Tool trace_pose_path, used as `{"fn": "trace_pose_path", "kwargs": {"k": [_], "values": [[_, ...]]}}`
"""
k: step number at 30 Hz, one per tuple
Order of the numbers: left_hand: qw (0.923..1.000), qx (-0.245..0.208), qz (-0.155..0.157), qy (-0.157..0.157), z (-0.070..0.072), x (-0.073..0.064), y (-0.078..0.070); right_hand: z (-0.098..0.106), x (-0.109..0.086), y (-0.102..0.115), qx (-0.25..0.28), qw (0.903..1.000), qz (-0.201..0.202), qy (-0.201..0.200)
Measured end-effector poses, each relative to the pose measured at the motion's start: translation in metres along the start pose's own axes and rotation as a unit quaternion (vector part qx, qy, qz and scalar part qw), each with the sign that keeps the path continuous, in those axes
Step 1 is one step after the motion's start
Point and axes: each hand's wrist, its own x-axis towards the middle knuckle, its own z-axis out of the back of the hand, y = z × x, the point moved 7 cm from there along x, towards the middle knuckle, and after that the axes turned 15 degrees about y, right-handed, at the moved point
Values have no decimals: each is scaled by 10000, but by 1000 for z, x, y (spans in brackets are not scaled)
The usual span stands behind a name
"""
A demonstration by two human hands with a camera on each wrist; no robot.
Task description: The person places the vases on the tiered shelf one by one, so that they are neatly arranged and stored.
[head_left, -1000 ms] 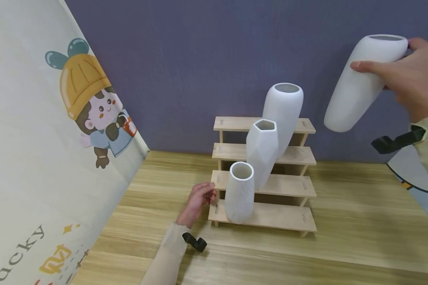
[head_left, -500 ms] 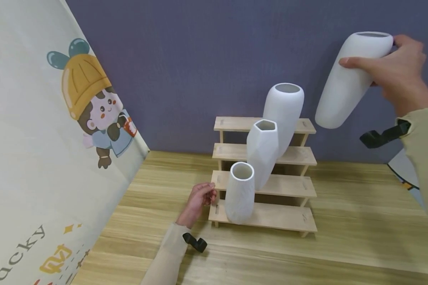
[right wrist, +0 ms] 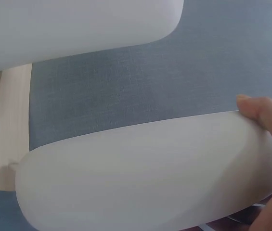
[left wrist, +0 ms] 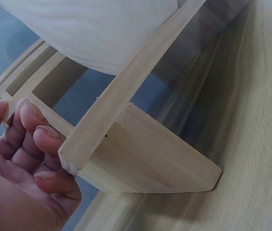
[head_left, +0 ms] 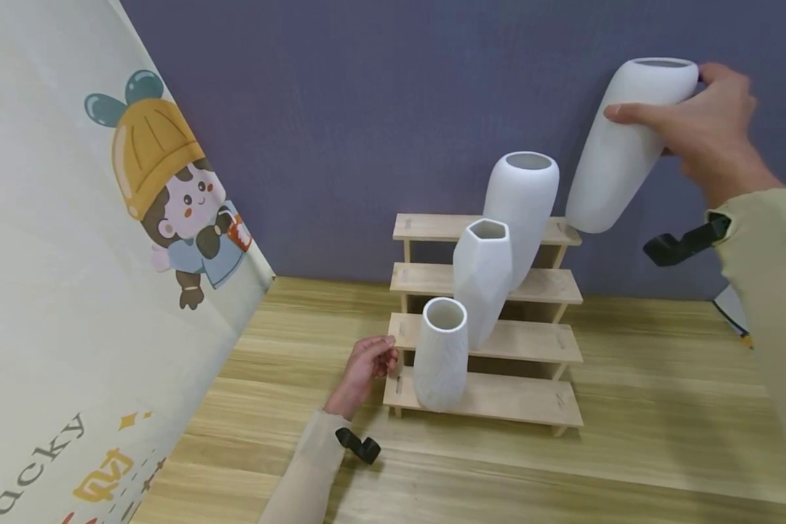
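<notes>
My right hand grips a smooth white vase near its mouth, thumb on the near side. Its base overlaps the right end of the top step in the head view; I cannot tell whether they touch. Three more white vases stand on a stepped wooden rack: a textured vase on the lowest step, a faceted vase on the second, and a smooth tall vase on the third. At the rack's left side, my left hand pinches the edge of the second step between thumb and curled fingers.
Wood-grain tabletop surrounds the rack. A dark blue wall rises right behind it. To the left stands a pale panel with a cartoon figure and lettering. Black camera mounts sit on both wrists.
My right hand has carried the smooth vase leftward, from well right of the rack to its top step's right end. The left hand and the three standing vases have stayed put.
</notes>
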Motion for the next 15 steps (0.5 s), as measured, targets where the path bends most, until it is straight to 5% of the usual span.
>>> {"fn": "trace_pose_path", "kwargs": {"k": [15], "values": [[10000,-87,6,-43,-1,2,1,-15,5,4,187,9994,-38,301]]}}
